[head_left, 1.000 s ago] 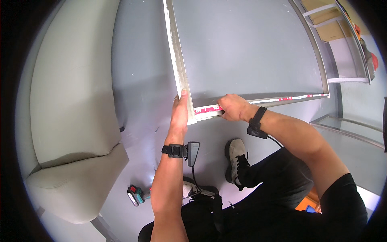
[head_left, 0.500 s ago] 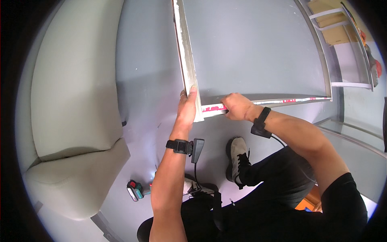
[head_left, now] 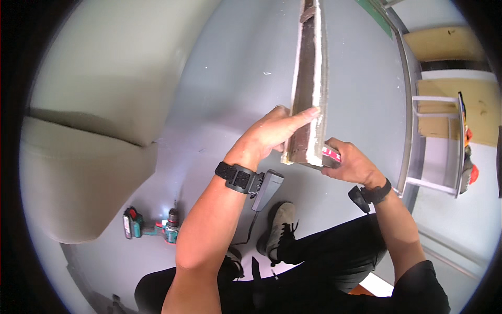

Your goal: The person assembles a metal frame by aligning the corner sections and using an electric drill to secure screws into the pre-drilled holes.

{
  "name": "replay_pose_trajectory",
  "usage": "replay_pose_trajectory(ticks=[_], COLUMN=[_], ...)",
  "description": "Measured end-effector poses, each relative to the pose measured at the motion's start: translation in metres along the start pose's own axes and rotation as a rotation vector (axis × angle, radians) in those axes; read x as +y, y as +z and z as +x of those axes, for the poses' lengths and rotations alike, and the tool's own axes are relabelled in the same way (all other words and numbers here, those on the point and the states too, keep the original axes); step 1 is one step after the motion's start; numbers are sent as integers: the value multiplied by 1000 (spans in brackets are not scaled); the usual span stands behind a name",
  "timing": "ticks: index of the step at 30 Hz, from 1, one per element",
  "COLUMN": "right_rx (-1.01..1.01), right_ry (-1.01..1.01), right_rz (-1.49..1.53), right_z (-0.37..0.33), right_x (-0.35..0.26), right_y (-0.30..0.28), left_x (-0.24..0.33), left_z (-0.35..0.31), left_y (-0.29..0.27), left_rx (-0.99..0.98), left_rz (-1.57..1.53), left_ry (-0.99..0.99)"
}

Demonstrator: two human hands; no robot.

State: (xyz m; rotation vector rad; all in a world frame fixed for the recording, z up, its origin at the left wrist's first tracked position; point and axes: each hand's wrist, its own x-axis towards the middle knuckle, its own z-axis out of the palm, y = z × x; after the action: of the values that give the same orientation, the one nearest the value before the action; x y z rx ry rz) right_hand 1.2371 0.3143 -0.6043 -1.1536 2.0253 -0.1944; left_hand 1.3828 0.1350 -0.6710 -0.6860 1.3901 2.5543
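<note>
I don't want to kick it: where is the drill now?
In the head view, the drill lies on the floor at lower left, between the couch and the left forearm.

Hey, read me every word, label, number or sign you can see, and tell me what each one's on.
Red strip on the frame, by the right hand: white marks, partly covered; I won't quote them.
Teal drill, lower left: any markings are too small to read.
No other lettering shows clearly.
</note>
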Motion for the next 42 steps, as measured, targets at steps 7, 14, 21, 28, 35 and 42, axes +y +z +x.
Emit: replay_pose_trajectory(ticks=[7, 14, 21, 28, 35, 42], right_rx=[-296, -264, -186, -199, -31, 511], right_ry=[183, 133, 3, -29, -144, -234], right_rz=[125, 112, 100, 129, 56, -127], right_z=[7, -2, -10, -23, -37, -66], right_x=[-15, -11, -6, -12, -43, -36], right_y=[-28, -33, -31, -38, -37, -23], left_x=[7, 18, 8, 8, 9, 30], left_z=[3, 1, 11, 5, 2, -4], left_y=[10, 21, 32, 46, 51, 74], left_rx=[-82, 13, -43, 129, 23, 137], left_rz=[-44, -35, -23, 55, -2, 35], left_ry=[57, 65, 214, 247, 300, 266])
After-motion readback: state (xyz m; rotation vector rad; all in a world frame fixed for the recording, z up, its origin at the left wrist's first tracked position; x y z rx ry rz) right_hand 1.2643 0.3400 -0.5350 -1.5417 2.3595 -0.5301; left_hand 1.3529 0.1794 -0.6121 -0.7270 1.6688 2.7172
